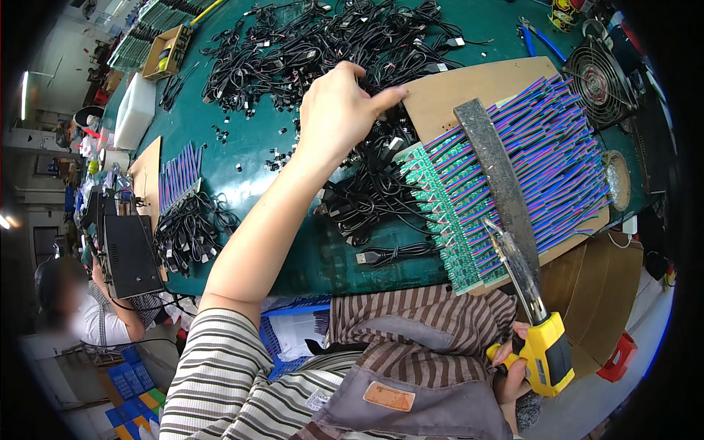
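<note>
My left hand (334, 114) reaches over the pile of black USB cables (330, 44), thumb stretched out to the right and apart from the fingers. Its fingertips are partly hidden, and nothing shows in its grasp. In my right hand (512, 363) is a yellow soldering gun (548, 358), its long metal nose pointing up and left over the green circuit boards (447, 227). Blue, red and black wires (546, 169) run right from the boards. A grey metal bar (499, 176) lies across the wires. Nearer me, bundled cables (374, 198) lie beside the boards.
Cardboard (469, 92) lies under the boards on the green table (257, 176). A fan (598, 73) and blue-handled pliers (541, 40) are at the far right. More wired boards (182, 176) lie left. A co-worker (103, 308) sits at the left beside a black box (130, 253).
</note>
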{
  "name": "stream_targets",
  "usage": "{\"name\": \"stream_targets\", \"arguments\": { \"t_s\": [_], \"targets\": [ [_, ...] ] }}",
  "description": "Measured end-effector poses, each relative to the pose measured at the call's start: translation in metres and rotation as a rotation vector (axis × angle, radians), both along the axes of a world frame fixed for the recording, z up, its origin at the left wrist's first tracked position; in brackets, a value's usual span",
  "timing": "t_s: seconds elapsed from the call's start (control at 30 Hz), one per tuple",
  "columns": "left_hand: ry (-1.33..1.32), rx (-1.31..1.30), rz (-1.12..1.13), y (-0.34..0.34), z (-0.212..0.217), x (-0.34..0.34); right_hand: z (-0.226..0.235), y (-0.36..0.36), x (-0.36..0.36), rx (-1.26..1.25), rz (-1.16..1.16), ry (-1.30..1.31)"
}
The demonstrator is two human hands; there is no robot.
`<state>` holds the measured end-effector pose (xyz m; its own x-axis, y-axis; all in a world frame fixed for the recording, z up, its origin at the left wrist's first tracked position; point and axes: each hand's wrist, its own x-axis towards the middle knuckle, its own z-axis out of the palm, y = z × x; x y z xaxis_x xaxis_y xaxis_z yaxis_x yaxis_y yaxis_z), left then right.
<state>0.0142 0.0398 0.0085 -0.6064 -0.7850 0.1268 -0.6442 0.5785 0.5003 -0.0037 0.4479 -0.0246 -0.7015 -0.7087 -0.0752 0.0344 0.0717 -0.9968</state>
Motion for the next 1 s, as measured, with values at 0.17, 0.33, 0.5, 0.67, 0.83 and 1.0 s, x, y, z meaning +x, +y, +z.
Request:
{"name": "stream_targets", "arguments": {
  "t_s": [0.17, 0.33, 0.5, 0.67, 0.83, 1.0],
  "targets": [
    [0.049, 0.228, -0.134, -0.01, 0.003, 0.007, 0.002, -0.004, 0.005, -0.008, -0.098, -0.011],
    [0.094, 0.167, -0.309, 0.003, 0.031, 0.033, 0.001, -0.001, 0.004, -0.041, -0.093, 0.018],
    [0.111, 0.03, -0.666, 0.04, 0.058, 0.05, 0.0, 0.0, 0.005, -0.062, -0.091, 0.055],
    [-0.22, -0.159, -0.774, 0.073, 0.053, 0.058, -0.001, 0.001, 0.004, -0.04, -0.078, 0.0],
    [-0.095, -0.139, -0.76, 0.09, 0.044, 0.055, -0.003, -0.001, 0.004, -0.051, -0.072, -0.071],
    [-0.116, -0.112, -0.847, 0.081, 0.03, 0.055, -0.011, 0.002, 0.003, -0.138, -0.085, -0.166]
  ]
}}
